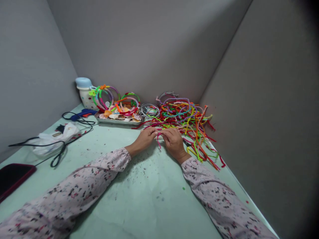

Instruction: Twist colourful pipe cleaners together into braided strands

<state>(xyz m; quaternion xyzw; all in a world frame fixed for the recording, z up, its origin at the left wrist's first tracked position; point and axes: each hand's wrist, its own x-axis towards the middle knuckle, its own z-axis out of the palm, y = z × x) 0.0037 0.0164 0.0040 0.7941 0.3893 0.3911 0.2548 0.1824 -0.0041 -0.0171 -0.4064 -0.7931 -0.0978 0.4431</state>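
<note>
Floral-patterned sleeves (82, 186) come from lower left and lower right, and near the frame's middle the left hand (147, 136) and right hand (174, 143), each grip pinched narrow, hold a pink pipe cleaner (159, 141).

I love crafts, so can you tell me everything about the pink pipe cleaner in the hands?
The pink pipe cleaner is bright, thin and fuzzy-looking. The left hand and right hand hold it in their fingers, in front of the multicolored pipe cleaner heap. A slightly bent end shows between the hands; I can't tell whether it touches the pale green tabletop. Fingers hide some of it.
</note>
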